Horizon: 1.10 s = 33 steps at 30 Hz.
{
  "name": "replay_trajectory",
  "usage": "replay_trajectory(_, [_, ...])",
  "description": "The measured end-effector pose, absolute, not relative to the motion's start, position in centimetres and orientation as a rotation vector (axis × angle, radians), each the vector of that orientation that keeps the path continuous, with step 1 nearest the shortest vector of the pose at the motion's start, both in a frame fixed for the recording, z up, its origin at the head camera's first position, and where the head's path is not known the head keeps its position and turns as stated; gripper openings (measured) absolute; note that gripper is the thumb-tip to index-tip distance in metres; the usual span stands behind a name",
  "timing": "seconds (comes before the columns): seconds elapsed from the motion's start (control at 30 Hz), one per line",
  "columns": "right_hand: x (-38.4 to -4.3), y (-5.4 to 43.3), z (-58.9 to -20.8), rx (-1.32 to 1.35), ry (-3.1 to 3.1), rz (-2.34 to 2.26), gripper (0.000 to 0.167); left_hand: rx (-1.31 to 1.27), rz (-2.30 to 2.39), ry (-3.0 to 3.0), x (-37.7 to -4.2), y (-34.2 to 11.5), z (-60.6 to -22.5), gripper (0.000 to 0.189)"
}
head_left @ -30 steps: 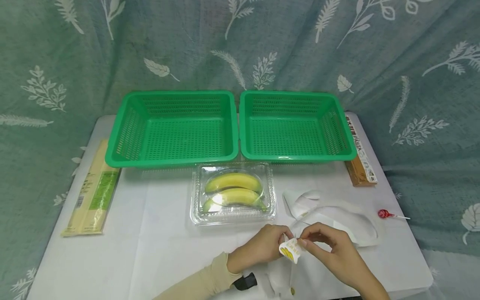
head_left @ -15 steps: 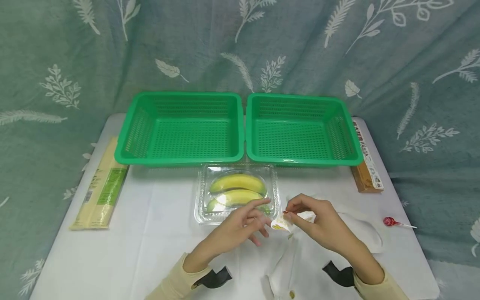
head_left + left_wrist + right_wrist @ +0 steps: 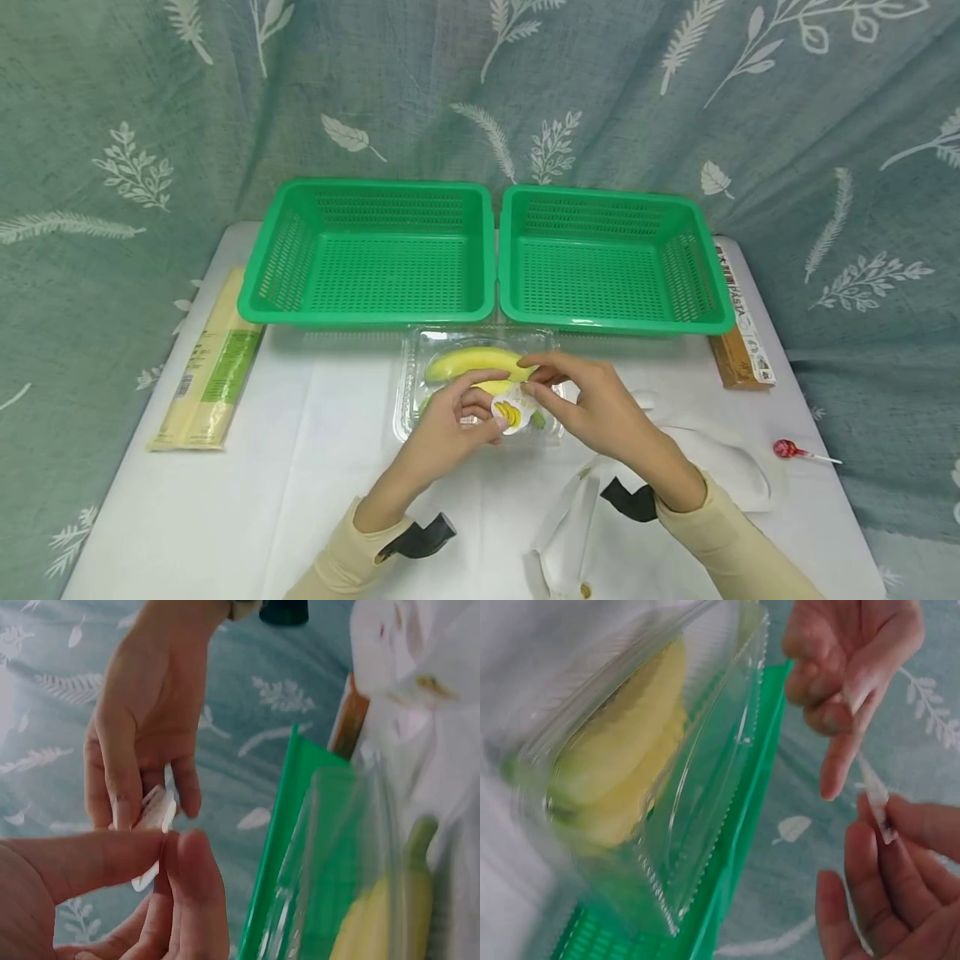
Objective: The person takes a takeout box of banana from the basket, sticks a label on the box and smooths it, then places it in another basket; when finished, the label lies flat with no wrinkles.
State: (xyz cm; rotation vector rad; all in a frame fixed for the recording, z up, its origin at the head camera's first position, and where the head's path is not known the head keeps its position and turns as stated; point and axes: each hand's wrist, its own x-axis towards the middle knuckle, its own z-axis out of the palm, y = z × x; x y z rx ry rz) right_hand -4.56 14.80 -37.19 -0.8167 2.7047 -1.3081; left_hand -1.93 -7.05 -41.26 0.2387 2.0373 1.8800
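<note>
A white sticker [image 3: 513,413] printed with yellow bananas is held up over a clear plastic box [image 3: 405,417]. Two bananas [image 3: 472,362] lie inside that box, partly covered by the hands in the head view. My left hand [image 3: 442,433] pinches one side of the sticker between thumb and finger. On its other side, my right hand [image 3: 600,408] pinches the edge with thumb and fingertips. In the right wrist view the sticker [image 3: 875,795] appears edge-on, stretched between both hands. The box lid is down over the fruit.
Two green baskets [image 3: 367,318] [image 3: 615,323] stand side by side behind the box. A pasta packet [image 3: 206,367] lies left, a pasta box [image 3: 742,333] right, near a red lollipop [image 3: 785,449]. White strips of paper [image 3: 566,533] lie in front, with more white material [image 3: 720,458] by the right arm.
Both hands have moved left and forward with the sticker, from the front right to over the banana box. The left hand let go of it midway and now pinches it again.
</note>
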Motion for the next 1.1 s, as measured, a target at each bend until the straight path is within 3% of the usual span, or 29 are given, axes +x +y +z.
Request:
replay_trajectory(0.1, [-4.4,14.4,-37.4,-0.737,2.732,-1.349,0.027,0.164,1.916,2.136,-2.4,-7.7,-41.2,0.048])
replay_trajectory(0.37, [-3.3,13.0,-39.1,-0.489,2.583,-1.452,0.009,0.076,2.009,2.280,-4.2,-8.6,-40.9,0.040])
replay_trajectory(0.53, [-3.2,12.2,-39.6,-0.500,2.550,-1.380,0.005,0.143,1.961,2.336,-4.8,-8.5,-41.0,0.043])
replay_trajectory(0.77, [-4.3,11.7,-39.2,-0.505,2.607,-1.323,0.022,0.312,1.833,2.288,-4.7,-8.2,-41.0,0.047])
replay_trajectory(1.1, [-5.1,11.1,-39.4,-0.423,2.627,-1.389,0.009,0.243,1.784,2.276,-4.5,-8.5,-41.3,0.059])
